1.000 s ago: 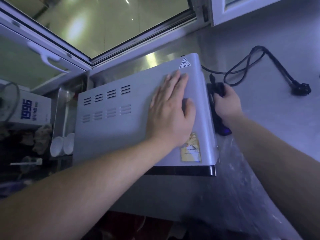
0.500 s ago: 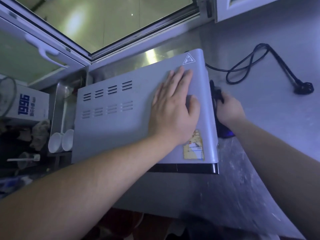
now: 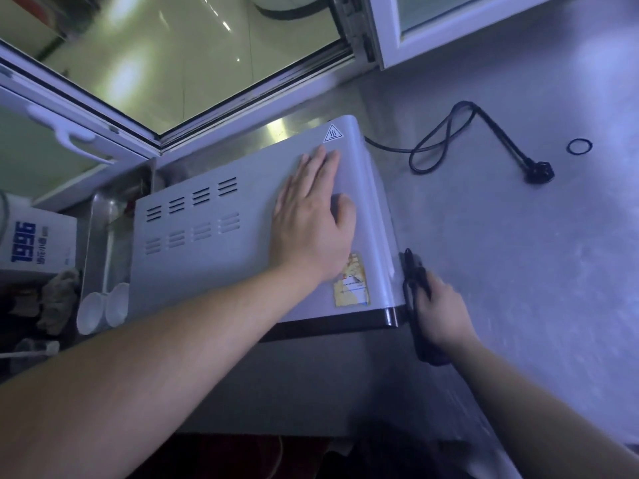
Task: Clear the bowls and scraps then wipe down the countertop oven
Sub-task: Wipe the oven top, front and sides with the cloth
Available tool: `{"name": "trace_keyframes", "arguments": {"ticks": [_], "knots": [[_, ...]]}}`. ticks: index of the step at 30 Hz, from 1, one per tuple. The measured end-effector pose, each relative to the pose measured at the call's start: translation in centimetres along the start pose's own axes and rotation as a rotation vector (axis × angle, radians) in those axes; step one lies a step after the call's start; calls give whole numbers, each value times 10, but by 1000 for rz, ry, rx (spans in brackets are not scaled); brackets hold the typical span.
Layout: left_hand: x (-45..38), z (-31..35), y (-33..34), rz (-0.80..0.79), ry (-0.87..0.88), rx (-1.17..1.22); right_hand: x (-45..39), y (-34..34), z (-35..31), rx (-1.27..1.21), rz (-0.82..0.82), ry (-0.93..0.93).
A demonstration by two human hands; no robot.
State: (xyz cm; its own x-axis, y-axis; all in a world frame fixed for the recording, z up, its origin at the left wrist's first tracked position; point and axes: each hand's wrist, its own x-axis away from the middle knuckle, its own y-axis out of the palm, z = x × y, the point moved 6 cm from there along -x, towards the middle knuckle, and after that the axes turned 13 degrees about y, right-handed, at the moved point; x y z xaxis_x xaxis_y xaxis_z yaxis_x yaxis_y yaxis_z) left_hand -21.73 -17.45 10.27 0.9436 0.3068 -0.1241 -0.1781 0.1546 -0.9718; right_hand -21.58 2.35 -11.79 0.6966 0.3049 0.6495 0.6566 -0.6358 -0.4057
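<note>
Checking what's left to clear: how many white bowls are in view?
2: both bowls stand side by side in the metal tray left of the oven. The oven may hide more.

Dim, bluish light is filling the scene, while brighter daylight is coming through the window [image 3: 193, 63] and glaring off the steel behind the oven [image 3: 221, 216]. Wide-angle distortion is bending the edges; the dark lower corners are blurring.
</note>
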Motion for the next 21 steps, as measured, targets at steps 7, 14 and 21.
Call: {"name": "trace_keyframes", "arguments": {"ticks": [7,14,21], "knots": [[0,1,0,4,-2,6,28,-7,11,-393,-89,202],[0,1,-1,25,4,11,66,-27,-29,-680,-115,204],[0,1,-2,38,4,7,126,-59,-82,-811,-90,33]]}}
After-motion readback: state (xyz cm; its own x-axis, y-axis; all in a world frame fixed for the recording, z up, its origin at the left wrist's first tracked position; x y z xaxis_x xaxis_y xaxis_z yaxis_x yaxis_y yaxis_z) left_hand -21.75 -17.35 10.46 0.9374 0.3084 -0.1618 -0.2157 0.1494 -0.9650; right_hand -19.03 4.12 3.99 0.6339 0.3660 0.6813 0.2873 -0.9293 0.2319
